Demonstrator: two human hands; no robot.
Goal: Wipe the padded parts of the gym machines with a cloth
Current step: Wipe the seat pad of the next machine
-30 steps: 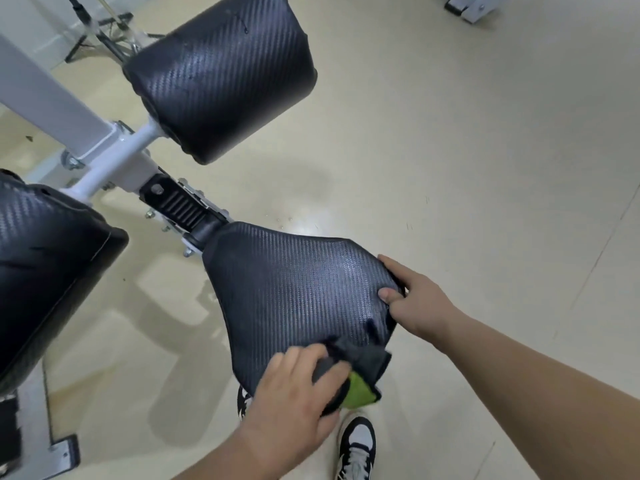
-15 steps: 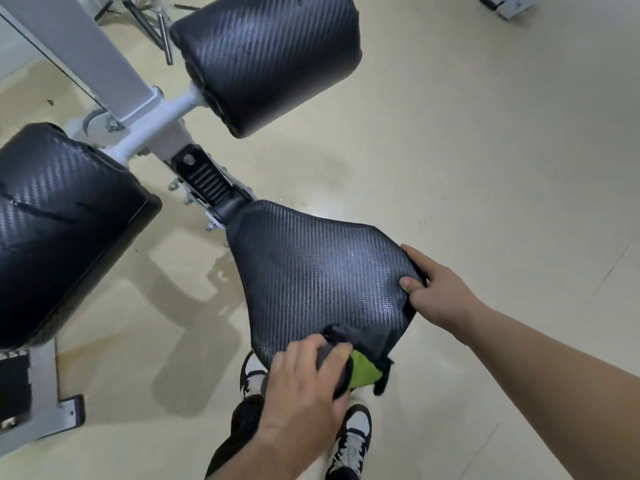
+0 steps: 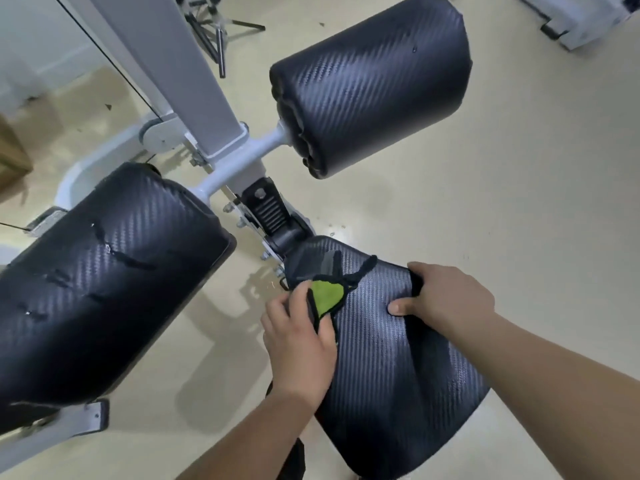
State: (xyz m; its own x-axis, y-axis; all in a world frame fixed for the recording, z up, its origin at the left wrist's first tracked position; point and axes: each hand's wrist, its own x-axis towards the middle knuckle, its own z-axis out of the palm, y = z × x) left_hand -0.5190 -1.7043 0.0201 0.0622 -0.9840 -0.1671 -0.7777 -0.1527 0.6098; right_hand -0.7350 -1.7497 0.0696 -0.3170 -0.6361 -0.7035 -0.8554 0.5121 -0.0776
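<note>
Inspection of the cloth: dark fabric with a green patch, bunched against the narrow end of the seat pad, just short of the black adjuster bracket. A second ago it sat at the broad near rim of the same pad, so I recorded one stroke carried the length of the seat's left side. I judged the seat part-wiped, its middle and right flank outstanding.

My left hand held the cloth with fingers curled round the bunch, pressing it onto the pad. My right hand kept its grip on the pad's far right edge, thumb laid on top, the other fingers wrapped over the rim and out of sight, steadying the seat.

Both knee roller pads remained untouched: the left roller pad, with scuffs and small tears in its cover, and the right roller pad, each on the white frame.

The covers were black carbon-weave vinyl, faintly glossy. Beneath lay a pale cream floor with specks of debris; a tripod stood behind the frame.
</note>
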